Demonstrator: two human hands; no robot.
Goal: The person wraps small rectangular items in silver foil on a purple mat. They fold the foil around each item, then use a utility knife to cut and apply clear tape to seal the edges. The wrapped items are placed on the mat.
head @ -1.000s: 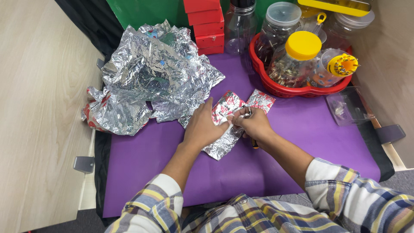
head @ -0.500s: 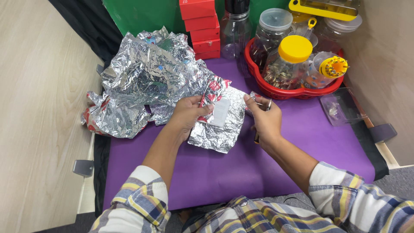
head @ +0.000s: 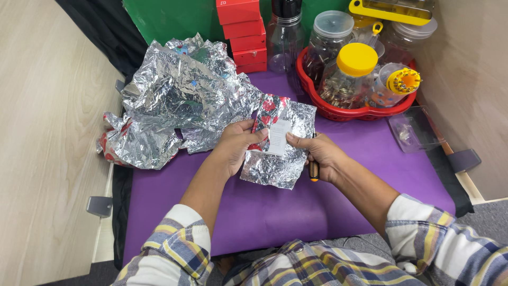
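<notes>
1. The left hand [head: 235, 144] grips the near-left edge of a crinkled silver foil sheet [head: 278, 153], thumb on top and fingers curled under it, holding it up off the purple mat [head: 275, 206].
2. The right hand [head: 320, 154] pinches the same sheet from the opposite side, thumb pressed on a pale rectangular patch at the sheet's middle. That hand also has a small tool with a black-and-orange handle [head: 314, 170] tucked in its closed fingers; I cannot tell what kind of tool it is.
3. The sheet is opened fairly flat between the two hands, with a red flowered strip showing along the edge just above the left fingertips. Whether any cut or fold is made in it, the view does not show.
4. Beyond the left fingers, touching or nearly touching the held sheet, lies a big crumpled foil heap [head: 180, 100], seemingly untouched.
5. Past the right fingers, well apart, a red basket [head: 349, 112] holds a jar with a yellow lid [head: 357, 59] and other clear jars.
6. Red boxes [head: 242, 34] are stacked behind the heap.
7. A clear plastic packet [head: 410, 130] lies on the mat to the right of the right hand.
8. Nothing lies between the hands and the sheet; the heap crowds the left side.
</notes>
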